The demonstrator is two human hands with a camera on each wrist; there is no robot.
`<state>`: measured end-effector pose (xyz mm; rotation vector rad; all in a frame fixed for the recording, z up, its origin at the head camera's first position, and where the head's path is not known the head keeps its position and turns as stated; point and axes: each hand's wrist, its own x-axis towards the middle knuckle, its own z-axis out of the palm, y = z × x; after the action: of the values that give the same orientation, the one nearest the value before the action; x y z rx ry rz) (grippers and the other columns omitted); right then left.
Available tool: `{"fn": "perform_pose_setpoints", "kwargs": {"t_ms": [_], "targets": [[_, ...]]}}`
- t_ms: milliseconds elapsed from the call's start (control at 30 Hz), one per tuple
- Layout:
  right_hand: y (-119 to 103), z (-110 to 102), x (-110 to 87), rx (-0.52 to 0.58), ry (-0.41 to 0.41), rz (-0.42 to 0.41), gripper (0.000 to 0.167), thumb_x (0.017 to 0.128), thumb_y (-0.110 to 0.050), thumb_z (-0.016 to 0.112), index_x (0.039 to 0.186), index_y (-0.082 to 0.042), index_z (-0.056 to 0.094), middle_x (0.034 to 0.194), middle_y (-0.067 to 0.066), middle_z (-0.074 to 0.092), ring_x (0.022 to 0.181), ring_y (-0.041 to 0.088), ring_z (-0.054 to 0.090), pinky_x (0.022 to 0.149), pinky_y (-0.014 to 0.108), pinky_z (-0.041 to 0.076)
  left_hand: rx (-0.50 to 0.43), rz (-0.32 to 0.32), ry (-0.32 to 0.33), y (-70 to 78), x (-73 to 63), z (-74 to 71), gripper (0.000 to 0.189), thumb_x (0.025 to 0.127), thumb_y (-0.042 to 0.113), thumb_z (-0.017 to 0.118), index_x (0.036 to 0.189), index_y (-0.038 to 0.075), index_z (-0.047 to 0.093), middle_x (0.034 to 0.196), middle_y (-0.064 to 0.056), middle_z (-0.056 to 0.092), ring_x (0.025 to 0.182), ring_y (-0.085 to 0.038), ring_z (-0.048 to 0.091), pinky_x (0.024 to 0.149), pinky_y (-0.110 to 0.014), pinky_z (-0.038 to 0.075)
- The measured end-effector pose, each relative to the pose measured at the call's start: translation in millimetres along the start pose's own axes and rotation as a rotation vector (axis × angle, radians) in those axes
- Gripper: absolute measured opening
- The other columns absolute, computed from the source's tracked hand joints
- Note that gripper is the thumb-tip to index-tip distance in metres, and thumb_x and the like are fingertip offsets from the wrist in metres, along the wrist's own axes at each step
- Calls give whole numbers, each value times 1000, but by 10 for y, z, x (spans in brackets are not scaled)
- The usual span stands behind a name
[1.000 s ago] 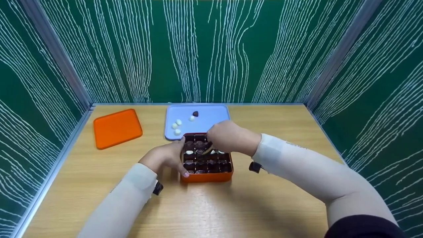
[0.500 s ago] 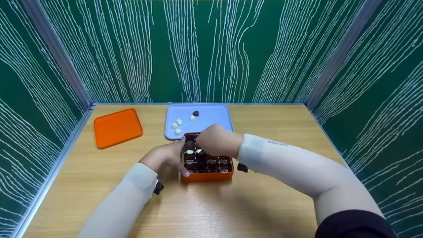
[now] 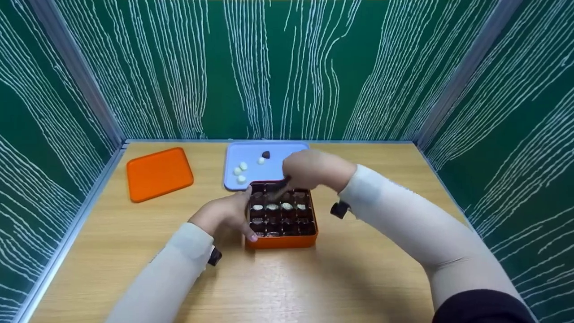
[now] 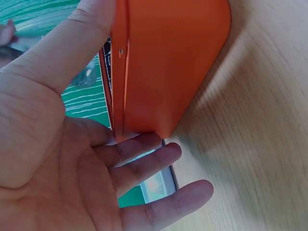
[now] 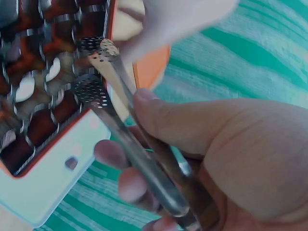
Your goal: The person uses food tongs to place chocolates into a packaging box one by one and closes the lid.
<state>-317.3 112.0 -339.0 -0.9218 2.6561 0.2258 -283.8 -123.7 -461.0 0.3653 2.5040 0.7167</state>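
Observation:
An orange box [image 3: 281, 242] with a dark divided insert stands on the table. Several white chocolates [image 3: 287, 206] lie in a row across its compartments, and dark pieces seem to fill others. At its left side, my left hand [image 3: 226, 214] grips the box, thumb at the front corner and fingertips at the back one; the left wrist view has the orange wall [image 4: 163, 62] between them. My right hand [image 3: 309, 169] holds metal tongs [image 5: 149, 178] over the box's back part. Their perforated tips are apart, with nothing seen between them.
Behind the box, partly hidden by my right hand, lies a light blue tray [image 3: 287, 154]. It bears several white chocolates [image 3: 242, 166] and a dark one [image 3: 266, 154]. An orange lid [image 3: 160, 175] lies at the left. Green patterned walls [image 3: 291, 67] surround the table.
My right hand swung left over the box with the tongs, then drew back to the right and away, uncovering the white row. My left hand has stayed on the box.

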Motion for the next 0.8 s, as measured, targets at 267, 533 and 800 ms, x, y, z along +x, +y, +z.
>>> {"fn": "perform_pose_setpoints", "kwargs": {"t_ms": [267, 533, 800], "targets": [[500, 320, 518, 348, 299, 210, 23, 108, -27, 80, 110, -4, 83, 102, 9, 81, 79, 22, 66, 74, 37, 61, 36, 0, -21, 24, -11, -8, 163, 71, 37, 110, 181, 4, -5, 189, -29, 9, 176, -47, 18, 146, -57, 17], [627, 554, 1157, 521, 311, 411, 28, 113, -31, 72, 111, -4, 77, 98, 8, 73, 81, 22, 63, 66, 32, 52, 28, -4, -14, 31, -22, -5, 164, 69, 37, 111, 182, 4, -4, 189, -27, 9, 176, -45, 18, 146, -56, 18], [528, 649, 1529, 548, 291, 511, 26, 116, -32, 69, 127, -9, 74, 110, 7, 74, 96, 26, 68, 78, 39, 54, 12, 8, -2, 24, 2, -21, 164, 69, 36, 112, 181, 2, -3, 189, -28, 9, 176, -44, 20, 146, -54, 18]]}}
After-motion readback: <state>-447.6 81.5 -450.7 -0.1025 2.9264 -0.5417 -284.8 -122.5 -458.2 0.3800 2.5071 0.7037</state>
